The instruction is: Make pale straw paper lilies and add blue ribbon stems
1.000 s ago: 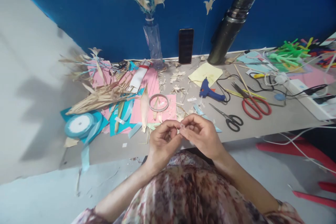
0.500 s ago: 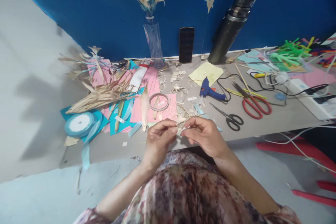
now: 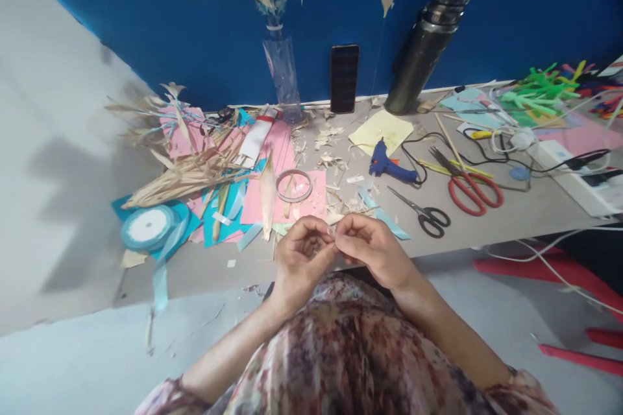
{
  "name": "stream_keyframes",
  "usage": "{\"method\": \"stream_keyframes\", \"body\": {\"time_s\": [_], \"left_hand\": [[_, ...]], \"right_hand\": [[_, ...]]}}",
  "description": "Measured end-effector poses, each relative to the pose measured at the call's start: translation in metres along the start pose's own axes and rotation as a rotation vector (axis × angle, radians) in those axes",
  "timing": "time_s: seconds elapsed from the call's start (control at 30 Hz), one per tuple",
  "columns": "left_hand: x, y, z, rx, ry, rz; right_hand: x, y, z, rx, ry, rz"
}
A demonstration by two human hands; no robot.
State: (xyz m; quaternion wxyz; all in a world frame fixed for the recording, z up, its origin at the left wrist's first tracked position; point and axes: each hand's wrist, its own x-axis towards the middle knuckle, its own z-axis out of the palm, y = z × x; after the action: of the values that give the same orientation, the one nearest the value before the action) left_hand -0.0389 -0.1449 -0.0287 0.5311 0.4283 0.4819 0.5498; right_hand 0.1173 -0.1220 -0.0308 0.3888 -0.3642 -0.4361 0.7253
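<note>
Both hands meet at the near counter edge, pinching one tiny scrap.

Left hand (image 3: 302, 253) and right hand (image 3: 372, 249) are fingertip to fingertip, fingers of both closed on a small pale scrap (image 3: 332, 232) that is too small to identify. It is held in the air just over the near edge of the counter (image 3: 511, 224), centre of scene. Just beyond lies pink paper (image 3: 253, 204) with a tape ring (image 3: 294, 185) on it. To the right are black scissors (image 3: 423, 214), then red scissors (image 3: 470, 188). A blue glue gun (image 3: 389, 168) lies a little farther back. At near left sits a blue ribbon roll (image 3: 146, 227), with dried husk strips (image 3: 189, 175) behind it. At the far wall are a clear vase (image 3: 281, 74), an upright phone (image 3: 344, 78) and a leaning dark flask (image 3: 428, 42).
</note>
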Motion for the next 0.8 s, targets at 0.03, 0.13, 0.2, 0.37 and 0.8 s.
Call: {"method": "stream_keyframes", "body": {"time_s": [0.03, 0.13, 0.2, 0.37, 0.8], "left_hand": [[0.0, 0.0, 0.0, -0.007, -0.012, -0.02], [0.0, -0.002, -0.003, 0.012, -0.035, -0.059], [0.001, -0.002, -0.007, 0.112, -0.028, -0.012], [0.011, 0.001, -0.024, 0.31, 0.083, 0.097], [0.051, 0.028, -0.085, 0.901, 0.277, 0.02]], "right_hand": [[0.0, 0.0, 0.001, -0.045, 0.027, -0.017], [-0.002, -0.002, 0.002, -0.158, 0.115, -0.055], [-0.003, -0.003, 0.002, -0.213, 0.158, -0.051], [-0.004, -0.004, -0.005, -0.212, 0.122, -0.011], [0.0, -0.015, -0.029, -0.246, 0.166, -0.023]]}}
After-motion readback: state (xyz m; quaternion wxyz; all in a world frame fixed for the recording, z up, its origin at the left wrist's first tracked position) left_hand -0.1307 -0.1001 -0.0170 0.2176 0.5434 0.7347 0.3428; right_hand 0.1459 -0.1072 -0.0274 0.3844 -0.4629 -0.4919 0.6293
